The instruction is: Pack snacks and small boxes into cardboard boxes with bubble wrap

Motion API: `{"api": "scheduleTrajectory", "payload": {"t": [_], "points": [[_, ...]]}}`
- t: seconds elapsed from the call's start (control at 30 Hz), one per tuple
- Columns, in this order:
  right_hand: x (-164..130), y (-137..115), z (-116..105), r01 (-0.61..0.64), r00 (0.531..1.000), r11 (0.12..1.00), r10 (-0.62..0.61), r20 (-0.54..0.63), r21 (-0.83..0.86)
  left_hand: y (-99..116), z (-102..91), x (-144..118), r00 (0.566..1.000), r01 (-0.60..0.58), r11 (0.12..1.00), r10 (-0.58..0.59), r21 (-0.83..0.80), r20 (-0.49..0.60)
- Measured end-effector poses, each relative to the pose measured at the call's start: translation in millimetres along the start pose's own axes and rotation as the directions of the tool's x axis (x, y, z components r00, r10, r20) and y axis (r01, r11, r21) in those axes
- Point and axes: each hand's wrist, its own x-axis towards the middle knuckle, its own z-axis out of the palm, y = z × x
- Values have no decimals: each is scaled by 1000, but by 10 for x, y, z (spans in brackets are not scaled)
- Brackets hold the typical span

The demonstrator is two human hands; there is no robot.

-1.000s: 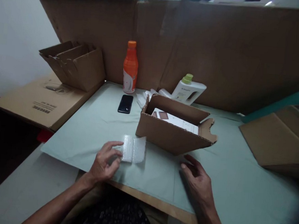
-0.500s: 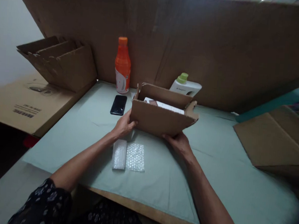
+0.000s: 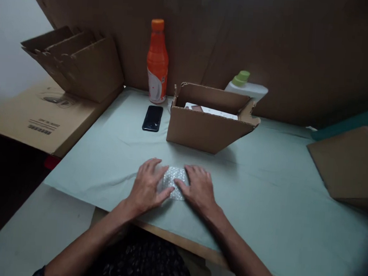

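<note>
Here the tabletop [image 3: 262, 194], draped in a pale green sheet, carries everything in view. Beyond the fingers stands an open cardboard box [image 3: 203, 131] with a white item inside; left of it lie a black phone [image 3: 152, 118] and, farther back, an upright orange bottle [image 3: 157, 62]. Between the two hands lies a small piece of bubble wrap [image 3: 175, 182], flat on the sheet. The left hand [image 3: 147, 186] and right hand [image 3: 199, 188] rest palm-down on its opposite edges, fingers [image 3: 164, 191] loosely spread and pressing, not pinching. Likely risks: the light wrap may slide or spring back when pressure eases; the loose sheet may bunch beneath it; a forward reach could nudge the box toward the bottle.
</note>
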Motion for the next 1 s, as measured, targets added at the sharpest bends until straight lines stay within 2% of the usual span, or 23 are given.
{"api": "scheduleTrajectory", "payload": {"t": [0.07,0.13,0.2,0.27,0.33,0.37,0.43,0.5,0.53,0.57,0.63,0.67,0.7,0.73,0.8,0.83,0.9,1.0], "points": [[57,-167,34,55,997,998,-54,51,-24,91,70,-37,994,-80,997,78,16,78],[47,-182,5,72,995,997,-72,66,11,17,47,-65,992,-76,996,70,56,107],[-48,-58,-74,15,999,997,-18,34,78,-198,-69,-147,999,-21,994,16,108,48],[-202,136,-176,-99,995,983,99,5,154,-457,-237,-281,998,50,987,-44,150,-47],[-370,311,-271,-221,974,947,227,2,234,-634,-392,-417,981,148,973,-122,176,-149],[-443,368,-311,-265,962,927,274,3,264,-658,-446,-466,966,199,964,-163,179,-201],[-543,406,-363,-310,944,894,329,-5,323,-546,-480,-505,935,248,955,-191,165,-297],[-581,365,-379,-321,934,874,356,-29,365,-254,-412,-465,944,147,977,-93,153,-315],[-583,331,-376,-319,932,868,359,-39,380,-76,-345,-419,961,40,987,5,157,-277],[-581,299,-369,-311,933,865,356,-45,393,96,-263,-363,974,-92,983,122,159,-190],[-581,263,-350,-293,938,863,343,-52,412,350,-75,-237,949,-315,939,313,136,38],[-591,264,-340,-287,939,863,340,-58,417,408,16,-180,938,-339,932,324,128,125],[-609,276,-330,-285,938,863,341,-63,417,419,97,-134,943,-306,942,282,134,176],[-634,297,-320,-288,937,864,344,-65,414,388,163,-103,963,-225,962,196,154,186],[-698,343,-292,-298,934,864,351,-61,406,248,242,-91,994,-18,982,-3,189,107],[-729,361,-275,-299,935,865,350,-57,403,163,256,-106,996,56,981,-68,188,58],[-775,383,-242,-296,936,868,346,-59,399,7,237,-163,991,133,980,-131,148,-26],[-789,425,-231,-304,928,866,364,-84,397,-167,102,-241,957,260,965,-260,-20,-132]]}}
